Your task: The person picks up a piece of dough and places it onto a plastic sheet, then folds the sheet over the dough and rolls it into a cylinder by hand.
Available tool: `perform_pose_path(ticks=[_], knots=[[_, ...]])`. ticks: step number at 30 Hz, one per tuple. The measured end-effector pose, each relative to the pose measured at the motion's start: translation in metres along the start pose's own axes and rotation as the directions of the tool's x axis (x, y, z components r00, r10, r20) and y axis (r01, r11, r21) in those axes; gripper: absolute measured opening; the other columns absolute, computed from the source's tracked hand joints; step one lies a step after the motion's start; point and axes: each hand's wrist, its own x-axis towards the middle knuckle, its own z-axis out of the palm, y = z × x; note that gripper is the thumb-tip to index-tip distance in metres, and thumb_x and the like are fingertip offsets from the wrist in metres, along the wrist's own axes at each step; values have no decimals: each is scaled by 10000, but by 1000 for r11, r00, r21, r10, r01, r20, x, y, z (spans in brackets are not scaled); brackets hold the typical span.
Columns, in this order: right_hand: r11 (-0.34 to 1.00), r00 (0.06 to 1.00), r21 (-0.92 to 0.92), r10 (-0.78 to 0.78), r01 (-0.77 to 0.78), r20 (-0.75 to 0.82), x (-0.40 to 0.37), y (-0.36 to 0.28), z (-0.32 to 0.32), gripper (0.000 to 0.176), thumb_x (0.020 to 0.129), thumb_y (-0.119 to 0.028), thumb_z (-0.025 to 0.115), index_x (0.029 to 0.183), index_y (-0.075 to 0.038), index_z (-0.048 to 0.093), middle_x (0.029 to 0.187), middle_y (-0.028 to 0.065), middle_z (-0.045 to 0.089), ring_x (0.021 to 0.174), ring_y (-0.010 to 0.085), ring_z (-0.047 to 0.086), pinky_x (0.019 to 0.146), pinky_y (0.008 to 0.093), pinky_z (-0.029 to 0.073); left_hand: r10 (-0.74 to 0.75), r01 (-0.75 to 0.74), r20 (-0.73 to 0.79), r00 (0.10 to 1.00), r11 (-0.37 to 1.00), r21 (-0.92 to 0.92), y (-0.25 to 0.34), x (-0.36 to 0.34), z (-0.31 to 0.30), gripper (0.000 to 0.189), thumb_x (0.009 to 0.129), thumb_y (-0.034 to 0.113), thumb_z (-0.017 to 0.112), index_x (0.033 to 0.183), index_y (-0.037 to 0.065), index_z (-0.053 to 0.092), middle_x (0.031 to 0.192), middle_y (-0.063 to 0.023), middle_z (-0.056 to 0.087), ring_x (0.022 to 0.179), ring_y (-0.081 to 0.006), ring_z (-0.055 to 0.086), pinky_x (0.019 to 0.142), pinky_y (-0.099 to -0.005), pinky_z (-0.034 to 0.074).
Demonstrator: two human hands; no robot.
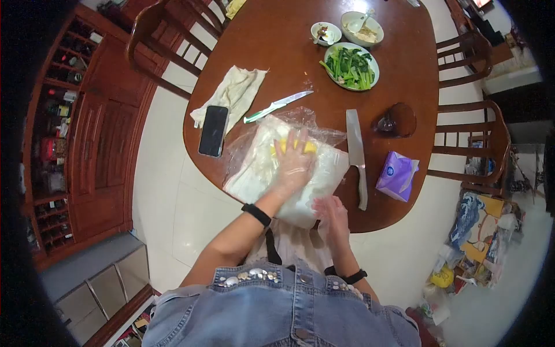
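A white, flat bundle (254, 170) with clear plastic film (298, 118) around it lies at the near edge of the wooden table (277, 46). My left hand (293, 165) rests on it with fingers spread, over a yellow patch (306, 147) that shows between and beside the fingers. By the bundle's near right corner is my right hand (332, 220), its fingers partly blurred; whether they hold the edge is unclear. Beyond the bundle lies a small knife (280, 106) with a green and white handle. A large cleaver (355, 144) lies to its right.
A phone (213, 131) lies on a cloth (243, 89) at the left. Right of the cleaver are a purple tissue pack (397, 176) and a dark glass (398, 120). Farther back stand a plate of greens (350, 66) and two bowls (362, 29). Chairs (471, 139) flank the table.
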Motion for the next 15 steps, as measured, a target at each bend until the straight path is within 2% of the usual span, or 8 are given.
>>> perform_pose_path(ticks=[2,4,6,8,10,12,14,15], knots=[[999,999,-12,-29,30,44,0,3,-11,363,933,-337,574,1082,-8,543,989,94,649,860,157,625,714,279,490,54,-55,-67,996,998,-11,-1,3,9,251,834,296,588,945,115,720,1536,-140,214,1387,-445,170,1076,-668,67],[1000,1000,-23,-8,9,19,-4,-1,-11,336,926,-304,572,1065,1,551,982,104,653,847,168,635,704,282,489,24,-20,105,994,999,-40,-1,3,-9,313,824,347,610,1021,125,709,1539,-142,204,1388,-459,145,1076,-669,41],[1000,1000,-20,-18,17,-9,3,-17,-6,309,920,-271,571,1049,10,559,975,115,657,835,179,644,694,286,488,31,-22,159,987,998,-55,7,3,-30,337,807,355,632,1031,114,704,1538,-155,198,1391,-452,144,1086,-655,45],[987,999,-162,-23,16,-44,7,-33,-3,331,914,-286,581,1068,7,568,1006,120,649,877,166,630,738,279,480,31,-14,227,973,997,-79,10,-11,-45,364,790,363,654,1042,103,698,1537,-167,191,1395,-444,142,1095,-641,50],[986,993,-139,-103,95,-57,17,-46,7,363,904,-296,593,1086,17,564,1015,129,644,903,173,620,759,291,476,185,-177,48,982,975,-132,1,-28,-61,368,758,325,703,1021,69,686,1526,-195,202,1404,-424,142,1124,-573,99],[978,981,-116,-184,176,-67,29,-60,20,397,894,-307,606,1105,26,560,1023,138,638,929,180,609,780,303,471,144,-147,-36,989,983,-113,-7,-43,-84,373,758,310,712,1039,67,675,1525,-196,208,1409,-408,146,1132,-535,121],[865,943,-383,-327,324,59,38,-74,34,499,873,-364,619,1148,46,539,1020,180,624,960,258,597,818,358,462,103,-114,-119,988,989,-93,-27,-52,-92,381,758,295,721,1057,66,664,1524,-196,215,1415,-392,149,1140,-497,143],[866,943,-382,-326,324,60,38,-80,43,499,873,-364,619,1148,46,539,1020,180,624,960,258,597,818,358,462,68,-72,-192,979,997,-16,-44,-55,-88,396,749,290,732,1051,45,654,1512,-202,236,1395,-398,186,1130,-493,176]])
